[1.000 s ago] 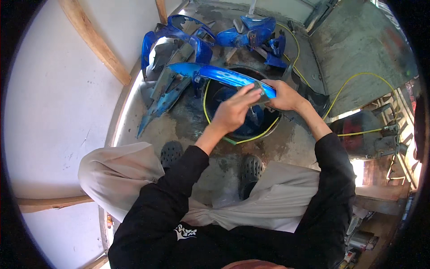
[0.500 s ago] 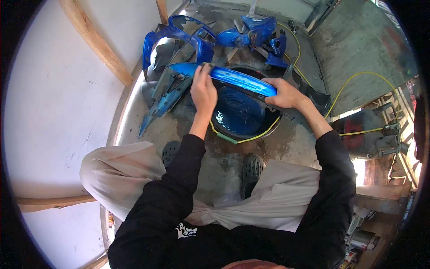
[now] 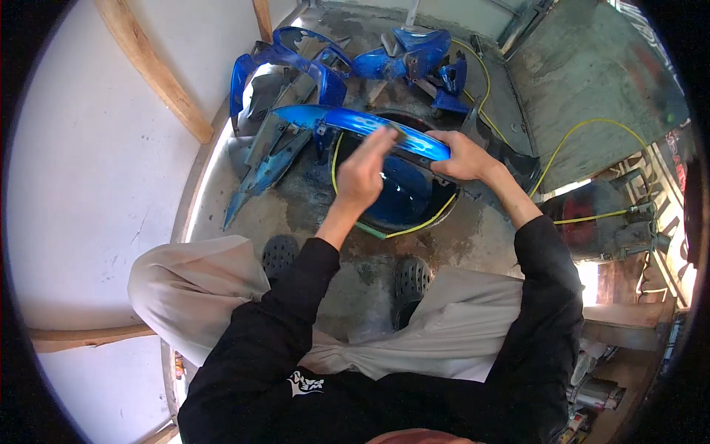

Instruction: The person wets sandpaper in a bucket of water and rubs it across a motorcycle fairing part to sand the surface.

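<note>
- Blue and glossy, a long curved plastic panel [image 3: 355, 122] that looks like a motorcycle fairing piece lies across the upper middle of the frame, running from left of centre to the right hand.
- Its right end is gripped by the right hand [image 3: 462, 155], fingers curled around the panel's edge and closed on it.
- Just below the panel's middle is the left hand [image 3: 364, 174]; the fingers lie pressed together and reach up to the panel's surface, with something small and dark at the fingertips that cannot be made out.
- Directly under the panel sits a round dark basin [image 3: 407, 200] with blue, wet-looking contents, in the middle of the frame.
- Around the basin's rim and off toward the upper right runs a thin yellow hose [image 3: 577, 133].
- More blue fairing parts [image 3: 296, 66] are heaped on the concrete floor [image 3: 296, 214] in the upper left and upper middle, beyond the held panel.
- Below the basin, near the frame's centre, show two dark perforated clogs [image 3: 410, 280], between light grey trouser legs [image 3: 192, 296].
- Black sleeves [image 3: 547, 296] cover both forearms, rising from the lower edge.
- At the left stands a white wall [image 3: 89, 185] crossed by wooden battens [image 3: 155, 74].
</note>
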### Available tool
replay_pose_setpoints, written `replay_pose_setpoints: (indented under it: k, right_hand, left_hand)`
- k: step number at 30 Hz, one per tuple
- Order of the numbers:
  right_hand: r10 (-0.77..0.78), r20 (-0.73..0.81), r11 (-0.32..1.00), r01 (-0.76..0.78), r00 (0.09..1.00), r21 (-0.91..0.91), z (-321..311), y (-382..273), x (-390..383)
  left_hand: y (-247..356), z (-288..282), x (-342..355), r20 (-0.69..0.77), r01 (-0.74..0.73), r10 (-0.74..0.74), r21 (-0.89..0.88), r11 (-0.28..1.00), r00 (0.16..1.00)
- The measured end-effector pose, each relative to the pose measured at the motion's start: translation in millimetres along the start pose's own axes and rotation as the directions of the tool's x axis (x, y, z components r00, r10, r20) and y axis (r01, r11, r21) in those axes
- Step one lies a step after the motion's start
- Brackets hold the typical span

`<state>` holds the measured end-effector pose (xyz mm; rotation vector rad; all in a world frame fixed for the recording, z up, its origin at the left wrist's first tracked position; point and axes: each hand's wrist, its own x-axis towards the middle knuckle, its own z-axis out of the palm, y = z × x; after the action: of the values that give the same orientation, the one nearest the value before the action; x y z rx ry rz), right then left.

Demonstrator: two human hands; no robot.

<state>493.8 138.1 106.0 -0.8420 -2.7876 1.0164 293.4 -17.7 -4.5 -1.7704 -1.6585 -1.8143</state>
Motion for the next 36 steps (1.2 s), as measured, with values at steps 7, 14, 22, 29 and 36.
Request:
replay_pose_setpoints:
  k: [7, 14, 22, 29, 36]
  right_hand:
    - [-0.027, -0.021, 1.000, 0.027, 0.999, -0.002, 5, -4, 0]
    - [-0.005, 0.036, 1.000, 0.005, 0.999, -0.009, 1, -3, 6]
    - [-0.050, 0.002, 0.999, 0.050, 0.999, 0.000, 4, -7, 8]
    - [0.035, 0.034, 0.999, -0.036, 0.999, 0.011, 2, -7, 5]
    - [0.033, 0.038, 0.998, -0.035, 0.999, 0.059, 6, -4, 6]
  left_hand:
    - [12, 6, -5, -0.006, -0.081, 0.081, 0.047, 0.996, 0.997]
    - [-1, -5, 5, -0.136, 0.298, -0.281, 0.129, 0.946, 0.950]
    - [-23, -15, 18, -0.335, 0.316, -0.240, 0.193, 0.929, 0.911]
    - [7, 8, 4, -0.135, -0.030, 0.029, -0.005, 1.000, 0.990]
    - [-28, -19, 10, -0.206, 0.262, -0.217, 0.227, 0.938, 0.954]
